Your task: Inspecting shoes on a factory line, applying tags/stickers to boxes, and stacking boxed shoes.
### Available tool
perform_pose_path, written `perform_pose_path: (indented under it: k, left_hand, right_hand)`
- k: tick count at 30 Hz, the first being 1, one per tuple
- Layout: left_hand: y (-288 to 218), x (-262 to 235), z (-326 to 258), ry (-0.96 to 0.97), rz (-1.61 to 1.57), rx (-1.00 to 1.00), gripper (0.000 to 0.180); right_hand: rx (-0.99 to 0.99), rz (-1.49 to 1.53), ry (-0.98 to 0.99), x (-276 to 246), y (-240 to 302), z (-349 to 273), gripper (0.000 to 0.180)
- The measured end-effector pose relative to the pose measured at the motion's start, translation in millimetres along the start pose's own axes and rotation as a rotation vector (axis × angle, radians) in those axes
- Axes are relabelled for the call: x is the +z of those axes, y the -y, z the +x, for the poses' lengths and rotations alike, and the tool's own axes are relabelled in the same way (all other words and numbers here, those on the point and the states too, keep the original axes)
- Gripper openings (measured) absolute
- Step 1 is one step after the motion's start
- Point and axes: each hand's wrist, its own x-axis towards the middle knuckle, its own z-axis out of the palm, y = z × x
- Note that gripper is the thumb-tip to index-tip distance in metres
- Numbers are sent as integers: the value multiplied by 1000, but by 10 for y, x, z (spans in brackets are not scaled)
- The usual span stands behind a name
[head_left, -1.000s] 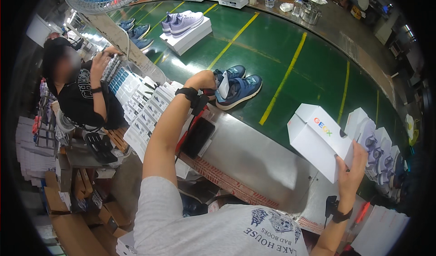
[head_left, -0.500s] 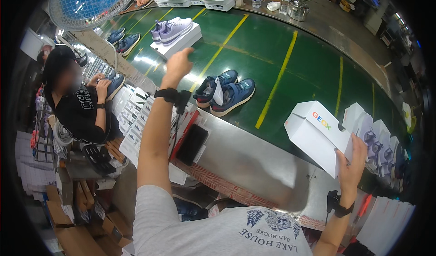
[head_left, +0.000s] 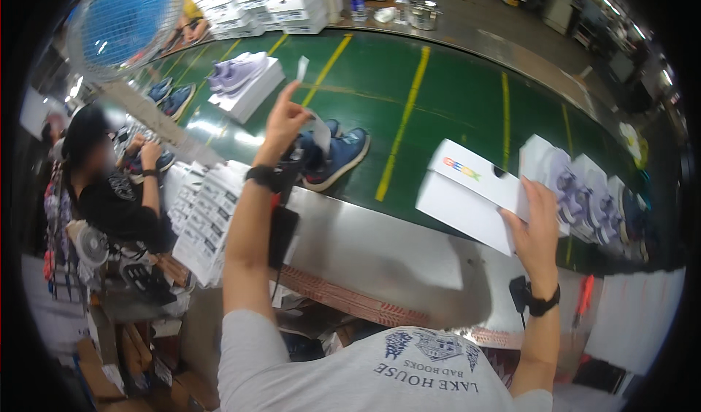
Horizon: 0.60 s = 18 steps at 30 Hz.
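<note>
My left hand [head_left: 286, 122] is raised over the green belt, index finger stretched up and the others curled. A small white slip [head_left: 302, 69] shows at the index fingertip, seemingly held there. Just beyond that hand stands a pair of navy blue shoes [head_left: 345, 156], partly hidden by it. White paper [head_left: 319, 131] sticks up from the shoes. My right hand [head_left: 534, 218] is closed on the near right edge of a white shoebox [head_left: 467, 196], thumb on its near face and fingers over the top. The box sits at the belt's near edge.
Lilac shoes [head_left: 237, 72] stand on a white box across the green belt [head_left: 387, 105]. More shoes on boxes [head_left: 584, 185] line the right. Stacked white boxes [head_left: 255, 6] and a blue fan [head_left: 128, 21] are at the back left. A co-worker [head_left: 109, 178] handles a shoe at left.
The view has shifted, moving the scene leftward. My left index finger now points up with a white slip at its tip, which did not show before. My right hand stays on the shoebox.
</note>
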Motion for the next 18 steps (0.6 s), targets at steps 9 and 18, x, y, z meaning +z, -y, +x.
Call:
perform_pose_path:
  k: [9,18]
  left_hand:
    - [-2418,892,-1361,151,-819,242,88]
    - [-2291,1449,-1504,204,-832,96,85]
  right_hand:
    - [-54,101,4,82,65,115,58]
    - [-47,444,183,-55,33,-24,46]
